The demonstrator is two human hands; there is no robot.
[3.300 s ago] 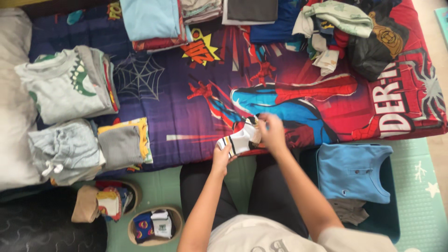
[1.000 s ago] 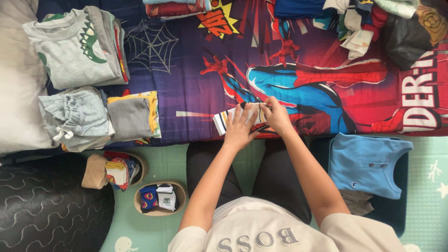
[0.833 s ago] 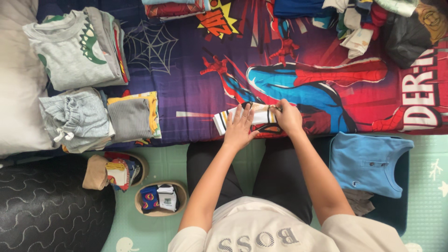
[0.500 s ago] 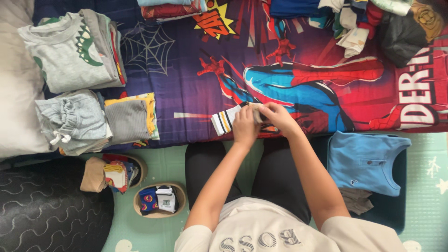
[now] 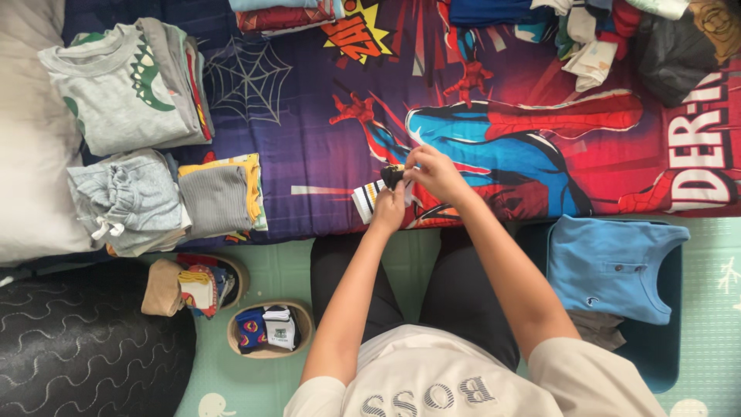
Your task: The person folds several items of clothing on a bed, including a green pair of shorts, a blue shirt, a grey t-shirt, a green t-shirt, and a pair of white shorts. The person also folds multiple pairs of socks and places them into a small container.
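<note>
- Two hands met over a small pair of socks at the near edge of the bedspread, right in front of the person's knees.
- The left hand was closed on the striped cuff end of the socks, pinning it against the bedspread.
- The right hand pinched the dark toe end between thumb and fingers, lifted slightly above the bedspread.
- The step looked like rolling or folding the socks into a bundle; the next move would call for tucking the dark end into the cuff while the left hand kept it steady.
- The socks appeared white with dark stripes and a black tip, soft and partly bunched.
- Below the bedspread, left of the knees, sat a little basket holding rolled socks; right of the knees lay a blue shirt.
</note>
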